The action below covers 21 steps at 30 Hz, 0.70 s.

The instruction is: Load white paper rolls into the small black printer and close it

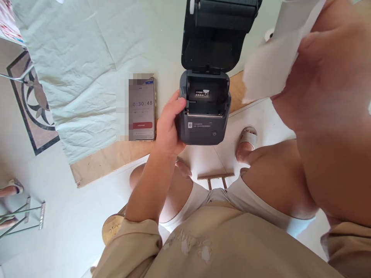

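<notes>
My left hand grips the left side of a dark grey label printer, thumb over its upper edge. The printer's black lid is swung up and away, and its paper bay shows with no roll inside. Close to the camera at the upper right, my right hand is closed around a roll of white label paper. A loose strip of that paper hangs toward the printer, apart from it. The right fingers are blurred and partly cut off by the frame.
A phone with a running timer lies left of the printer on a pale cloth over a wooden table. A small white round item sits behind the paper. Another person's foot and a metal stool frame are at left.
</notes>
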Available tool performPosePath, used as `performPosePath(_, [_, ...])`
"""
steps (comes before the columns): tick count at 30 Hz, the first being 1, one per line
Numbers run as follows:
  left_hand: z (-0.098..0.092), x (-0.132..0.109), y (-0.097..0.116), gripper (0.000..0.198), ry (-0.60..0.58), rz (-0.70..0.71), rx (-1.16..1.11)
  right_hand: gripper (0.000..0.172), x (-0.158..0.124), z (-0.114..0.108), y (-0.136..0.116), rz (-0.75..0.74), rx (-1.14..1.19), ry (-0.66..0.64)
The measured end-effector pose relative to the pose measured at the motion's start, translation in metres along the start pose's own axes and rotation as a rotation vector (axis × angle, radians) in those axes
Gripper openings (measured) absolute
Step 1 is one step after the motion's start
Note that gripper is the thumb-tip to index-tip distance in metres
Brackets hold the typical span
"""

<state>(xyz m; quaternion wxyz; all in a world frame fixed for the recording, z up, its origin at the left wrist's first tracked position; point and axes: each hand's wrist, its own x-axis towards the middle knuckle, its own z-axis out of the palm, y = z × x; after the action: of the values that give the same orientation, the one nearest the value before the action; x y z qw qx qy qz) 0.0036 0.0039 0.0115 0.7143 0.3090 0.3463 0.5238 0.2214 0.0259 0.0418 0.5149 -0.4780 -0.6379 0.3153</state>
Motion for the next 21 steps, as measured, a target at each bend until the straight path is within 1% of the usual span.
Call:
performPosePath(1, [0.000, 0.000, 0.000, 0.019, 0.000, 0.000, -0.006, 0.018, 0.003, -0.001, 0.007, 0.041, 0.006, 0.018])
performPosePath(3, [0.000, 0.000, 0.001, 0.018, 0.003, 0.004, -0.009, 0.019, 0.004, -0.003, 0.017, 0.049, -0.110, 0.024])
performPosePath(6, [-0.001, 0.000, 0.001, 0.018, 0.010, -0.004, -0.005, 0.020, 0.000, -0.004, 0.017, -0.066, -0.394, -0.019])
performPosePath(8, [0.000, 0.000, 0.002, 0.019, 0.016, -0.013, -0.007, 0.024, -0.004, -0.003, 0.015, -0.097, -0.421, -0.044])
performPosePath(10, [0.000, 0.000, 0.002, 0.020, 0.019, -0.016, -0.003, 0.035, -0.006, -0.002, 0.020, -0.073, -0.407, -0.066])
performPosePath(12, [0.000, 0.000, 0.002, 0.023, 0.018, -0.007, 0.006, 0.043, -0.006, -0.001, 0.031, -0.022, -0.451, -0.134])
performPosePath(14, [-0.001, 0.001, 0.002, 0.023, 0.019, 0.000, 0.027, 0.042, -0.005, 0.000, 0.044, 0.012, -0.547, -0.225])
performPosePath(16, [-0.002, 0.001, 0.002, 0.023, 0.032, 0.000, 0.059, 0.044, -0.004, -0.001, 0.051, 0.003, -0.613, -0.285])
performPosePath(18, [-0.003, 0.001, 0.002, 0.023, 0.042, -0.010, 0.083, 0.051, -0.005, -0.006, 0.048, -0.052, -0.625, -0.278])
performPosePath(20, [-0.003, 0.001, 0.002, 0.024, 0.043, -0.018, 0.078, 0.053, -0.005, -0.013, 0.037, -0.188, -0.624, -0.196])
performPosePath(21, [-0.002, 0.000, 0.003, 0.025, 0.042, -0.019, 0.068, 0.053, -0.004, -0.017, 0.030, -0.250, -0.639, -0.125])
